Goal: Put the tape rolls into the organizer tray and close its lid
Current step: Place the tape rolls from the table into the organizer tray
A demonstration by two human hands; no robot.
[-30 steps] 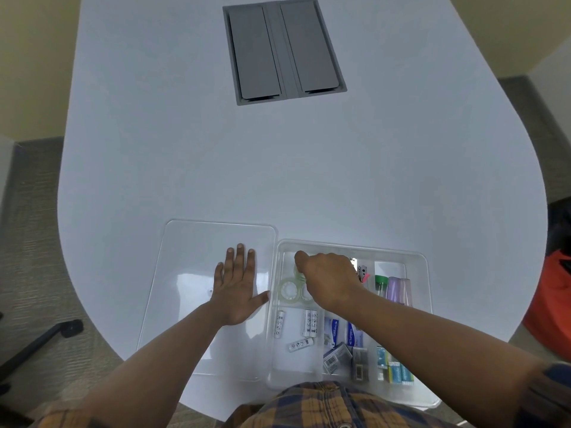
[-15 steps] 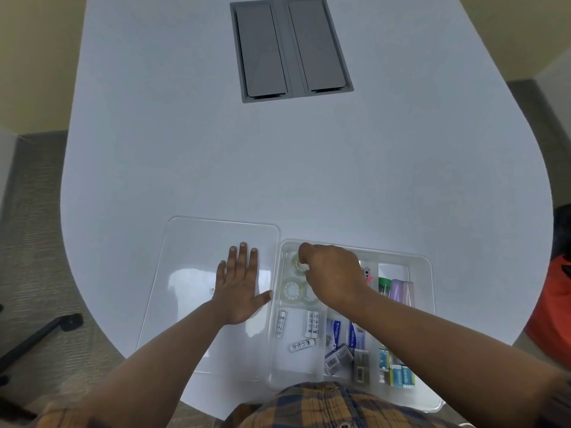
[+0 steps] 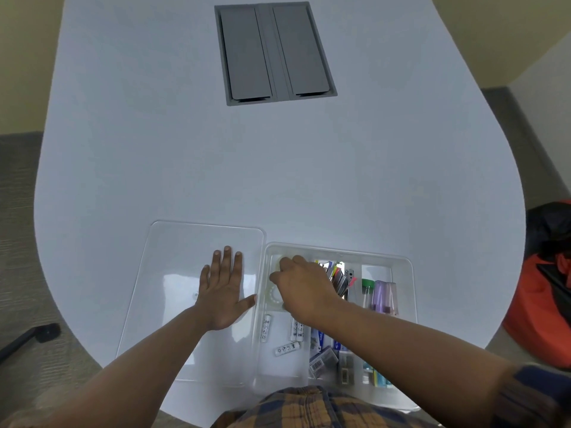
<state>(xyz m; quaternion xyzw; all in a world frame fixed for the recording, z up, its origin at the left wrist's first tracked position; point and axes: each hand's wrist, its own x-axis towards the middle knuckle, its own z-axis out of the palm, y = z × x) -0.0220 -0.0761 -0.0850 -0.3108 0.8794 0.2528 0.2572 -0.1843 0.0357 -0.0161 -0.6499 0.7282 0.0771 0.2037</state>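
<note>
The right hand [image 3: 304, 288] reaches into the far-left compartment of the organizer tray [image 3: 404, 264], fingers curled over the tape rolls [image 3: 273, 296]; whether it pinches one I cannot tell. The left hand [image 3: 222, 291] lies spread flat on the clear lid [image 3: 173, 273], left of the tray. Closing the lid remains.

My left hand [image 3: 223, 291] flat, fingers spread, on clear lid [image 3: 173, 273] lying beside organizer tray [image 3: 404, 267] on white table [image 3: 278, 168]. My right hand [image 3: 304, 288] inside tray's far-left compartment, fingers curled down over tape rolls [image 3: 273, 299]; whether gripping, cannot tell. 4 white batteries [image 3: 287, 348] loose nearer me. Markers, coloured tubes, small packets in right compartments. Grey hatch [image 3: 275, 52] at table's far end.
</note>
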